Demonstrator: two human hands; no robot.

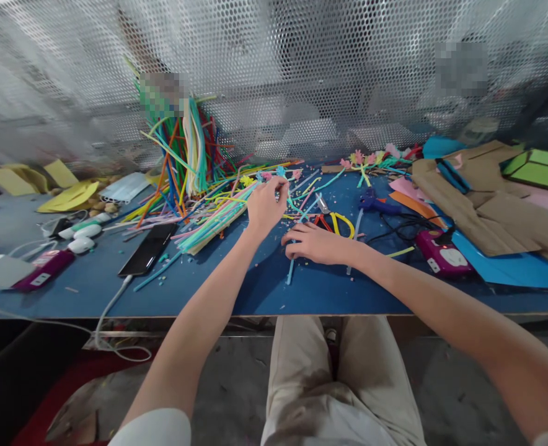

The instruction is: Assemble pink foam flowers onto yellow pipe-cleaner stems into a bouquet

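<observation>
Over the middle of the blue table (260,297), my left hand (265,209) is raised with its fingers bent into a pinch. Whatever it holds, if anything, is too small to make out. My right hand (318,243) rests low over the tabletop, its fingers curled around a light blue pipe cleaner (290,272) that sticks out below them. Just behind that hand lie scissors (343,224) with yellow and red handles. A loose bundle of pastel pipe cleaners (218,224) lies to the left of my left hand, and small pipe-cleaner flowers (281,171) are behind it.
Upright pipe cleaners (194,148) stand against the perforated metal screen (302,80). A phone (149,249) and cables lie left. Rightward are a blue glue gun (379,203), a purple power strip (442,254), brown paper (483,198) and more flowers (367,160). Clippings dot the table.
</observation>
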